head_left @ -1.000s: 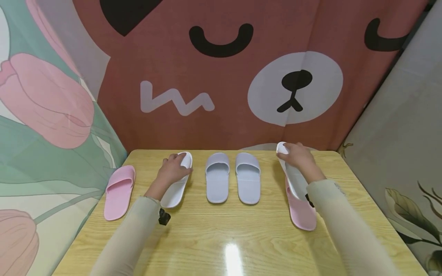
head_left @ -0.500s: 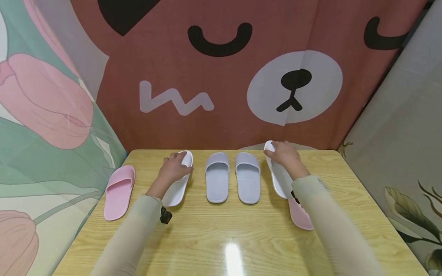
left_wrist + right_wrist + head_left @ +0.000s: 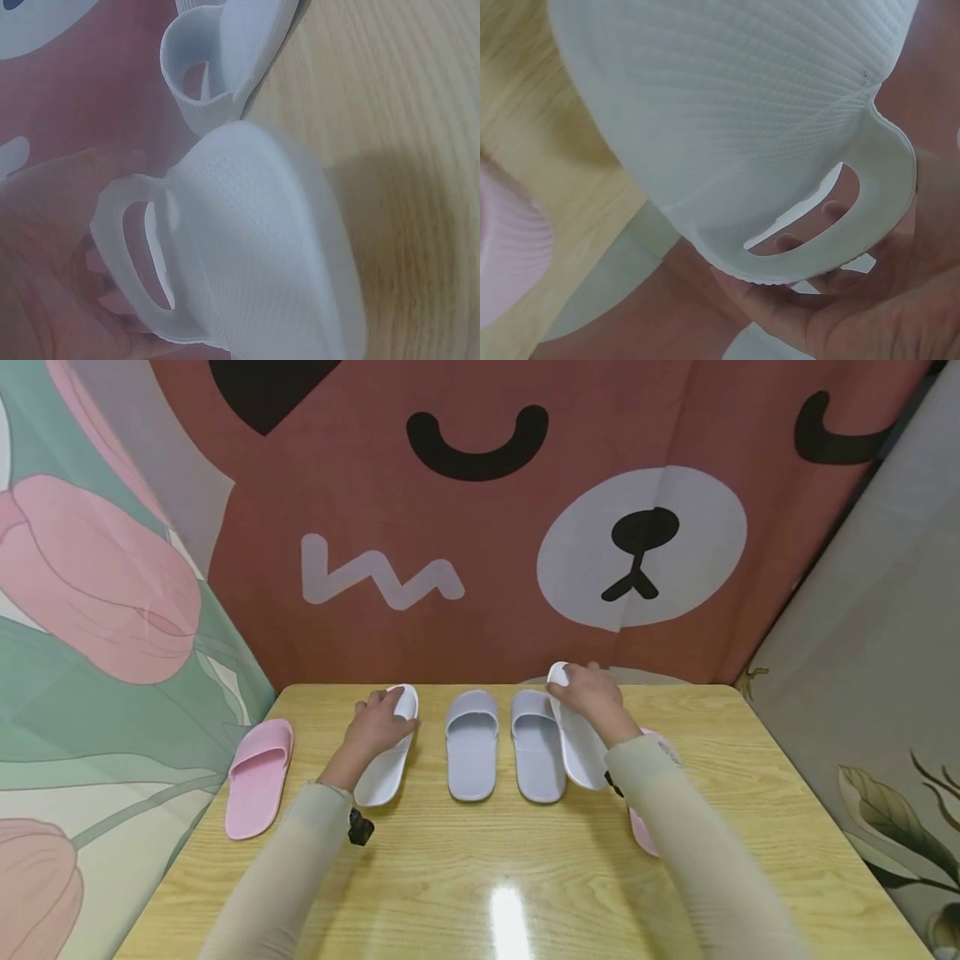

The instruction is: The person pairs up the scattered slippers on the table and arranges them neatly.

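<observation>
My left hand grips the toe end of one white slipper, which lies lengthwise on the counter, toe toward the backdrop. My right hand clutches the second white slipper — tilted, toe also away, just beside the two grey slippers. Two pink slippers: one near the left edge, one partly hidden under my right sleeve. The near half of the counter lies bare.
</observation>
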{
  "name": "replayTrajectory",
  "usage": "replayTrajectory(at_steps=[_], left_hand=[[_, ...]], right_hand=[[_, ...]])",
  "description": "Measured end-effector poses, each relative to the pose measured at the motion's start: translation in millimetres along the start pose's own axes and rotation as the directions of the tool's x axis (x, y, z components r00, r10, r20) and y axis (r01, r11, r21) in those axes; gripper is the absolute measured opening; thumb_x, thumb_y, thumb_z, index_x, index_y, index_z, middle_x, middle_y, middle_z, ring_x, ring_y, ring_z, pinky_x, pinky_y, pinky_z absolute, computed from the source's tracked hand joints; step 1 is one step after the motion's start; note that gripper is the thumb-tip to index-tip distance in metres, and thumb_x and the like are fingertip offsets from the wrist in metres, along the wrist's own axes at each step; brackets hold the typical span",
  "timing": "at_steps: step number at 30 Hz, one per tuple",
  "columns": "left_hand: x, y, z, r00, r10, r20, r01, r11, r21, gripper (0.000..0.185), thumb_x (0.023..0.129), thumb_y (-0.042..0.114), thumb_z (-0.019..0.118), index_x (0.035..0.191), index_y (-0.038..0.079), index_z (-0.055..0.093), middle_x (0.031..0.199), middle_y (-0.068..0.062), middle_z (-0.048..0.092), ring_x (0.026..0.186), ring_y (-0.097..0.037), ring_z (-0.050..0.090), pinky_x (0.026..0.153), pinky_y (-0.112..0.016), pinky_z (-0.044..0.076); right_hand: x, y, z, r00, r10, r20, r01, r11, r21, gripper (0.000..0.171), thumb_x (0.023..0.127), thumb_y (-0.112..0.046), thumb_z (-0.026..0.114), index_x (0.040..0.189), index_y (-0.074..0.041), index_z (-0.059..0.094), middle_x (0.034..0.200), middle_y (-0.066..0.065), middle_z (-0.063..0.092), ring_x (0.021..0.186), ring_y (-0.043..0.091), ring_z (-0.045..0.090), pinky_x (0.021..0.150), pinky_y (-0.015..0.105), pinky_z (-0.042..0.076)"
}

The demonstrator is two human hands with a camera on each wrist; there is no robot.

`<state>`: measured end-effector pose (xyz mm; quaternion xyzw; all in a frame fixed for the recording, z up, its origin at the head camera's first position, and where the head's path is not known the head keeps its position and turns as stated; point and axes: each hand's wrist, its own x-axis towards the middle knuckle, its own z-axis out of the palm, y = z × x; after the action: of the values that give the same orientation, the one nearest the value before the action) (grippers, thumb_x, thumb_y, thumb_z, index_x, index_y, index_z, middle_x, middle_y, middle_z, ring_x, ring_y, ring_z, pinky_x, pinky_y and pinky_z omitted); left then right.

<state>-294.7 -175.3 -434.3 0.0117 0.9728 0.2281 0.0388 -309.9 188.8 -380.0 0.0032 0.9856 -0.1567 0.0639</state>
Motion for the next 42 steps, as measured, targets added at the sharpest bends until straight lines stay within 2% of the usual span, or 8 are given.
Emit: replayTrajectory(at_steps=[5, 18, 26, 33, 42], left_hand=[[-0.5, -0.1, -2.7, 1.000, 0.000, 0.003, 0.000, 1.000, -0.004, 0.083, 0.092, 0.051, 0.063, 0.161, 0.018, 0.030, 0.161, -0.021, 0.026, 0.141, -0.051, 0.026, 0.101, -0.068, 0.040], [-1.4, -2.6, -7.9, 1.000, 0.016, -0.007, -0.016, 1.000, -0.010, 0.083, 0.092, 0.050, 0.063, 0.161, 0.018, 0.029, 0.159, -0.023, 0.028, 0.141, -0.051, 0.026, 0.102, -0.068, 0.039], [-2.3, -4.9, -9.7, 1.000, 0.022, -0.013, -0.022, 1.000, -0.008, 0.083, 0.093, 0.051, 0.063, 0.161, 0.018, 0.028, 0.159, -0.023, 0.029, 0.140, -0.051, 0.028, 0.101, -0.068, 0.040], [-2.2, -6.0, -12.9, 1.000, 0.021, -0.022, -0.021, 1.000, -0.005, 0.083, 0.093, 0.051, 0.063, 0.161, 0.018, 0.029, 0.159, -0.023, 0.029, 0.141, -0.051, 0.027, 0.101, -0.069, 0.040], [-2.6, -4.6, -13.5, 1.000, 0.018, -0.021, -0.018, 1.000, -0.004, 0.083, 0.092, 0.051, 0.063, 0.161, 0.018, 0.029, 0.159, -0.024, 0.029, 0.140, -0.051, 0.028, 0.100, -0.068, 0.041]], right_hand=[[2, -18, 0, 1.000, -0.023, 0.002, 0.023, 1.000, -0.007, 0.073, 0.100, -0.054, 0.049, 0.156, -0.009, 0.038, 0.156, 0.029, 0.034, 0.137, 0.050, 0.041, 0.106, 0.062, 0.040], [2, -59, 7, 1.000, -0.022, 0.003, 0.022, 1.000, 0.010, 0.071, 0.099, -0.056, 0.052, 0.155, -0.013, 0.041, 0.154, 0.025, 0.037, 0.134, 0.048, 0.043, 0.109, 0.061, 0.038], [0, -81, 14, 1.000, -0.020, 0.014, 0.020, 1.000, -0.010, 0.072, 0.098, -0.060, 0.050, 0.155, -0.017, 0.042, 0.153, 0.023, 0.038, 0.132, 0.047, 0.047, 0.105, 0.059, 0.043], [1, -92, 17, 1.000, -0.020, 0.012, 0.020, 1.000, -0.002, 0.072, 0.098, -0.061, 0.051, 0.154, -0.017, 0.043, 0.154, 0.022, 0.037, 0.134, 0.045, 0.045, 0.107, 0.058, 0.041], [3, -101, 22, 0.999, -0.039, -0.001, 0.039, 0.999, -0.021, 0.070, 0.097, -0.060, 0.051, 0.153, -0.018, 0.045, 0.148, 0.021, 0.042, 0.127, 0.044, 0.050, 0.103, 0.056, 0.044]])
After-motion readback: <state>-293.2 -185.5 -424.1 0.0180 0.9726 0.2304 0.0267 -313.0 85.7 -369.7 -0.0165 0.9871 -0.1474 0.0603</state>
